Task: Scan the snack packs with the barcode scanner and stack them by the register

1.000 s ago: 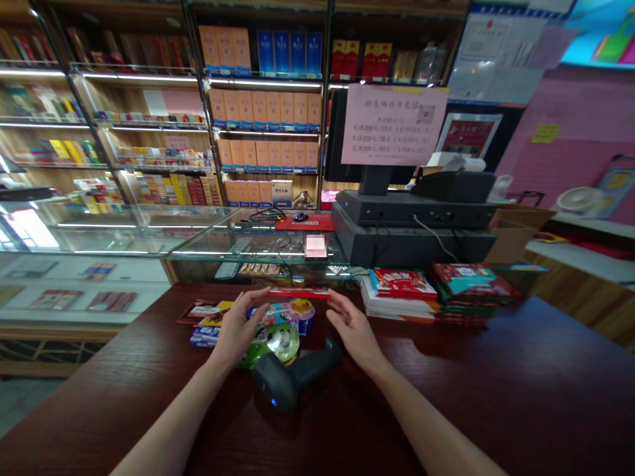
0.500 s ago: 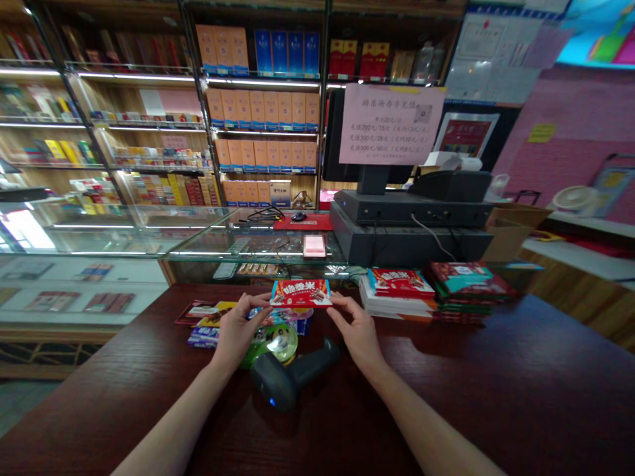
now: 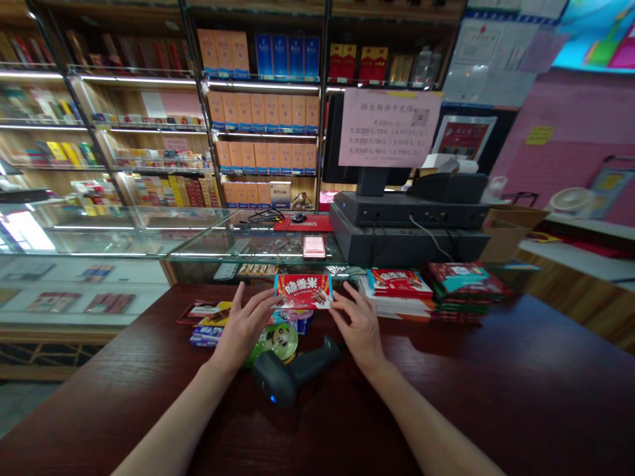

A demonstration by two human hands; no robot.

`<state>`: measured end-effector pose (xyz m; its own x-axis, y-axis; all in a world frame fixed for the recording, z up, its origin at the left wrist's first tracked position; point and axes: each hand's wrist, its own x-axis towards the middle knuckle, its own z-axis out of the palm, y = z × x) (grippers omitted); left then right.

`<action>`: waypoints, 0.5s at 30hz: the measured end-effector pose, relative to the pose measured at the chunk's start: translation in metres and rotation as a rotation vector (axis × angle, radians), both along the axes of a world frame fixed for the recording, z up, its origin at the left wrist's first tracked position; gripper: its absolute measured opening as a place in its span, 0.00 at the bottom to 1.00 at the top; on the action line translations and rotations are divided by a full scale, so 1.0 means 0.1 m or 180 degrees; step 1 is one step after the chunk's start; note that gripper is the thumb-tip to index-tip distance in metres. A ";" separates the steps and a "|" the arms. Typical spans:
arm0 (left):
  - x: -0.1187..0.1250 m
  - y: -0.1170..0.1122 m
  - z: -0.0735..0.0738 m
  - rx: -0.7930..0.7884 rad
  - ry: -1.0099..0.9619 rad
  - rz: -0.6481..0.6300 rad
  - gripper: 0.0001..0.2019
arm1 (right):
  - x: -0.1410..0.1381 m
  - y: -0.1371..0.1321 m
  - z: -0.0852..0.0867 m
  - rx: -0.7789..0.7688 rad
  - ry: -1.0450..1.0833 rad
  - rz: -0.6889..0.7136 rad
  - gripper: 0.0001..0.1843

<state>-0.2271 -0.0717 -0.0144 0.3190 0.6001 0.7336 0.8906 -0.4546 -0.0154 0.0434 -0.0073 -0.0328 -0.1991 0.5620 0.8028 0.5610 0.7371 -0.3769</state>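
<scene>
A red chocolate packet [image 3: 303, 292] with white lettering and blue ends faces me above the wooden table [image 3: 397, 416]. My left hand [image 3: 251, 324] pinches its left end, the index finger lifted away. At the other end my right hand [image 3: 358, 324] grips the packet between thumb and fingers. Just below lies a black barcode scanner [image 3: 292, 373] with a small blue light. Behind my left hand, and partly hidden by it, are a green panda-printed package [image 3: 278, 340] and several colourful snack packets [image 3: 208, 327].
To the right stand a stack of white boxes with red packets on top [image 3: 399, 284] and a pile of dark red and green packets [image 3: 464, 281]. A glass display counter [image 3: 248, 248] and a cash-register terminal [image 3: 407, 225] rise beyond the table, before shelves of boxed goods [image 3: 268, 112].
The red packet has tilted up, showing more of its front, and shifted slightly right. Fingers of both hands have lifted and spread, while the scanner stays in place.
</scene>
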 end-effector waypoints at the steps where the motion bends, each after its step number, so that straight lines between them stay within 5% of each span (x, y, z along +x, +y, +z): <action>1: 0.00 0.00 0.00 0.0009 0.0049 -0.0018 0.17 | 0.00 0.00 0.02 0.0050 -0.0039 -0.0030 0.07; 15: 0.06 -0.05 0.13 0.0268 0.0182 -0.0347 0.17 | 0.17 -0.11 0.30 0.0423 -0.0488 -0.0185 0.14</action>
